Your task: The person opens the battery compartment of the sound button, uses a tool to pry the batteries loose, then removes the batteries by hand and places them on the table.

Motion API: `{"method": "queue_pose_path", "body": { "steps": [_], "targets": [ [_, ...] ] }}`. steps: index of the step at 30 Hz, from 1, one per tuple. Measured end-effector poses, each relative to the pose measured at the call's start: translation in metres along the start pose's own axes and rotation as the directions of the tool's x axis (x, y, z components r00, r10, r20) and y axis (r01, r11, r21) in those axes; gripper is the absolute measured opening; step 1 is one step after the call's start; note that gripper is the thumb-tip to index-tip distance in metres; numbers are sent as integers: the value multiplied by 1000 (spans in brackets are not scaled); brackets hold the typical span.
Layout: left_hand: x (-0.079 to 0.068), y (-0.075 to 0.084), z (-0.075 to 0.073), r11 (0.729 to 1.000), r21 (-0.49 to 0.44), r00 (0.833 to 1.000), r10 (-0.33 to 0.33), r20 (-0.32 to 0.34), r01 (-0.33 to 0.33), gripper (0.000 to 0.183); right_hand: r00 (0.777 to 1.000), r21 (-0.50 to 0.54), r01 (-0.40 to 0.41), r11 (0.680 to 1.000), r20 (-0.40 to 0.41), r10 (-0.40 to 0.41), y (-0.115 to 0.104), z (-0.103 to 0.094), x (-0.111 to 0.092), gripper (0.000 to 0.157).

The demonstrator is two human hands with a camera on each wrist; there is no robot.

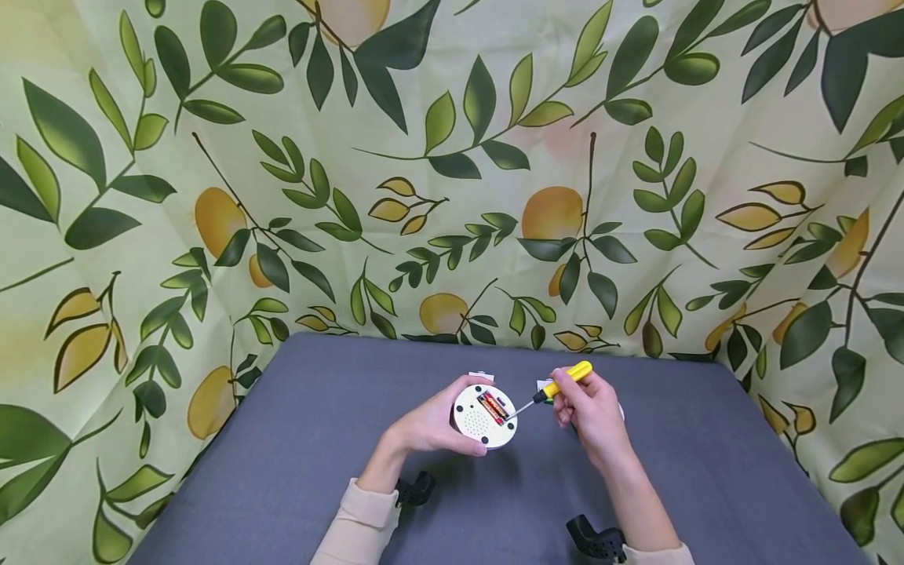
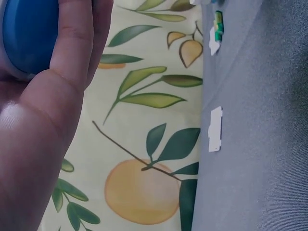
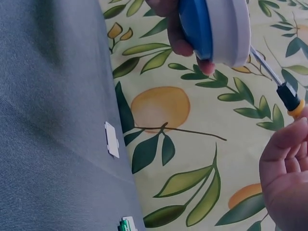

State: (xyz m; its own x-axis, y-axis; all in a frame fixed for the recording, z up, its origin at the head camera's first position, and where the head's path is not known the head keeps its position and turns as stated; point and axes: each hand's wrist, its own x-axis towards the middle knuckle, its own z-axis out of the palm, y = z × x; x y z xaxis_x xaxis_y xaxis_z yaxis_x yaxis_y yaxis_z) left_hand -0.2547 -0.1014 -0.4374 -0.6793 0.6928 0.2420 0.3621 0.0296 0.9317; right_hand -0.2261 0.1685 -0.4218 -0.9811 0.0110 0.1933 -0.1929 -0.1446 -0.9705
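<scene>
My left hand (image 1: pixel 434 416) grips a round white device (image 1: pixel 476 428) by its edge, with the underside turned up toward the head camera. That underside has small dark feet, a pattern of speaker holes and an uncovered battery bay holding red-and-black batteries (image 1: pixel 492 409). The device's other side is blue, as the right wrist view shows (image 3: pixel 195 29). In my right hand (image 1: pixel 593 412) is a yellow-and-black screwdriver (image 1: pixel 575 373), pinched by its handle. Its metal shaft (image 3: pixel 267 65) slants down to the left, the tip right at the lower end of the battery bay.
On the grey table (image 1: pixel 282 455) behind the device lies a white battery cover (image 3: pixel 111 139). Farther right are green batteries (image 2: pixel 219 26) beside a small white piece (image 2: pixel 214 43). Another white object (image 1: pixel 621 411) is mostly hidden behind my right hand. Leaf-patterned cloth (image 1: pixel 452 196) borders the table.
</scene>
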Motion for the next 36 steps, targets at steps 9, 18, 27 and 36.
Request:
{"method": "queue_pose_path", "body": {
  "steps": [9,18,27,36],
  "targets": [
    [-2,-2,-4,999,-37,1000,28,-13,-28,88,992,20,69,997,109,-71,4,-5,0,10],
    [-6,-2,-9,995,-96,999,16,-35,-19,87,957,168,151,974,221,-186,12,-9,2,23],
    [-7,-3,-13,984,-173,998,25,-58,-35,85,894,264,191,945,351,-279,15,-17,3,22],
    [-6,-4,-14,983,-183,996,8,-91,-25,83,886,321,205,925,340,-315,18,-15,4,31]
  ]
}}
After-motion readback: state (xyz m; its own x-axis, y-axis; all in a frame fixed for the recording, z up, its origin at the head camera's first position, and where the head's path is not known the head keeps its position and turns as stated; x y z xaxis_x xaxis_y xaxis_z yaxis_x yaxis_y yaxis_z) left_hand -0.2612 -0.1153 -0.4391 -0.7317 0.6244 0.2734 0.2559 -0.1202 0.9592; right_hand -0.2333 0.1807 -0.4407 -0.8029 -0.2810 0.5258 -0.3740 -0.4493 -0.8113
